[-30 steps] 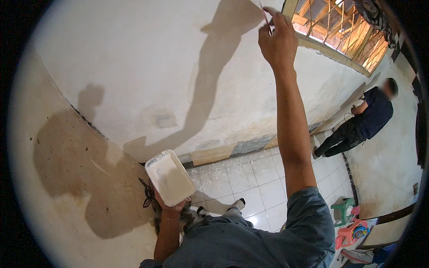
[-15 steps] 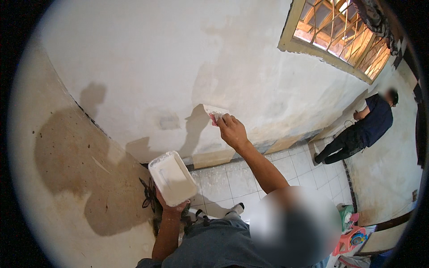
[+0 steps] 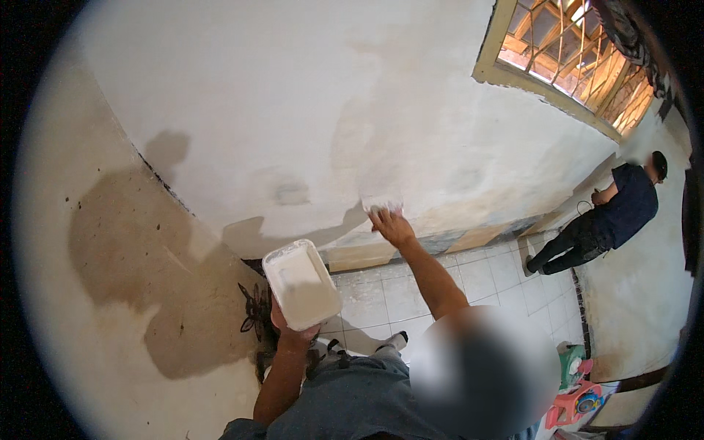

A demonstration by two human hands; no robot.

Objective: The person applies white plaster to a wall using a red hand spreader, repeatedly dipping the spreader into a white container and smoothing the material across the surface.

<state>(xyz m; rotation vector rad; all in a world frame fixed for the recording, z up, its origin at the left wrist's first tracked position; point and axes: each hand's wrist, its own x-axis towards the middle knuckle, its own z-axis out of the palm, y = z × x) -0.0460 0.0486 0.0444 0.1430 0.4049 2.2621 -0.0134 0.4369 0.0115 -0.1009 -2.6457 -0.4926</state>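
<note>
Hands (image 3: 296,334) (image 3: 391,226) apart, tub (image 3: 316,320), long axis tilted up-left

No lettering can be read right now; none is made out on the white tray (image 3: 277,292) or the pale wall (image 3: 440,110). No sign is spotted on the co-worker's dark shirt (image 3: 629,202), either.

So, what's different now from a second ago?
The right hand has swung down from beside the window to lower on the wall, bringing its flat blade along. Nothing was let go. The left hand still holds the tray of white paste; the co-worker still stands off to the right.
</note>
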